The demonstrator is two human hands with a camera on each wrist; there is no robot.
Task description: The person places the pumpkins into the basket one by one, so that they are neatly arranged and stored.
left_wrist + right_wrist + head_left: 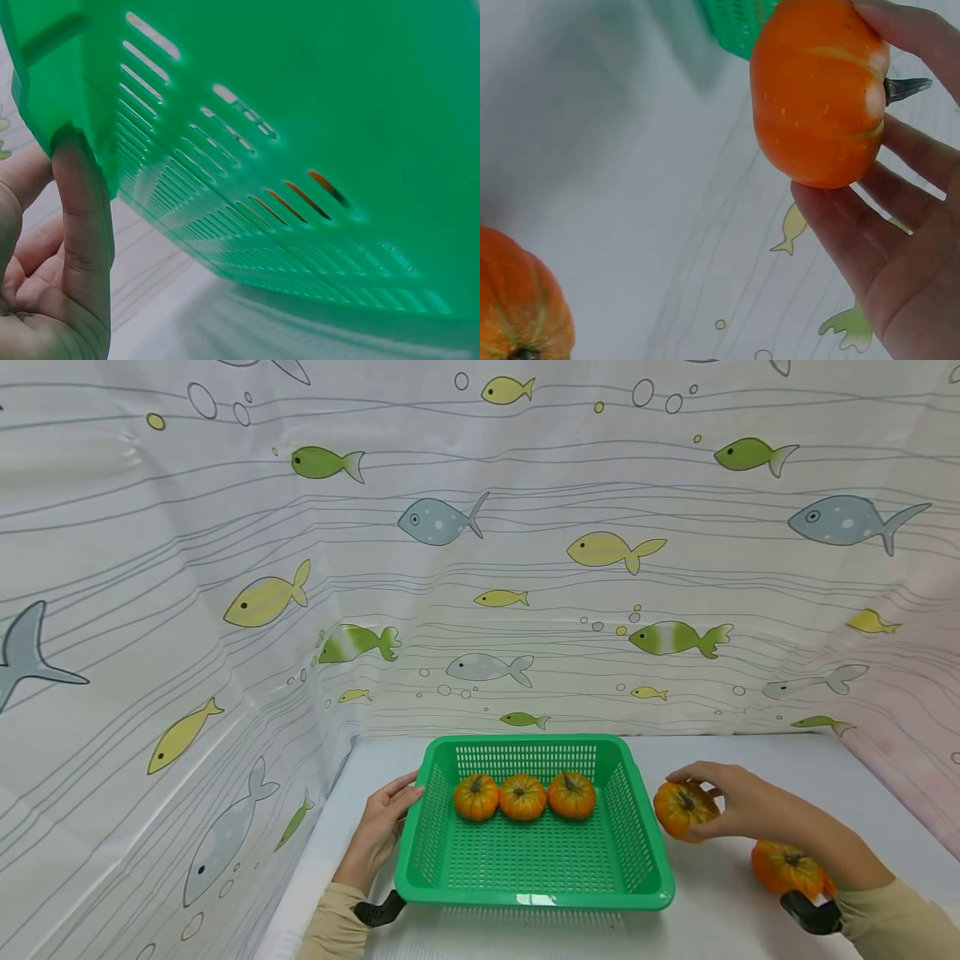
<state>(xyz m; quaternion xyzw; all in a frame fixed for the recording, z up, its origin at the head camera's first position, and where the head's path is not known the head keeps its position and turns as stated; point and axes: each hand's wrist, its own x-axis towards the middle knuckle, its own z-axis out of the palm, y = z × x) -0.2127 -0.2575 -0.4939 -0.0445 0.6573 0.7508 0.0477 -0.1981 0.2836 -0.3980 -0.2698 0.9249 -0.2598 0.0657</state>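
A green plastic basket [536, 900] stands in the middle of the table in the head view. Inside it, three small orange pumpkins [522, 797] form a row along the back. My left hand [381, 827] holds the basket's left rim; in the left wrist view a finger [81, 202] tucks up under the lip. Just right of the basket, my right hand [738, 797] grips another small pumpkin [681, 810] by its sides. The right wrist view shows this pumpkin [817, 97] held off the table between thumb and fingers, its dark stem facing the palm.
Another orange pumpkin [783, 864] lies on the white table [720, 902] at the right, partly covered by my right forearm. A fish-patterned curtain [480, 568] encloses the table at the back and sides. Black straps [381, 910] sit at the wrists.
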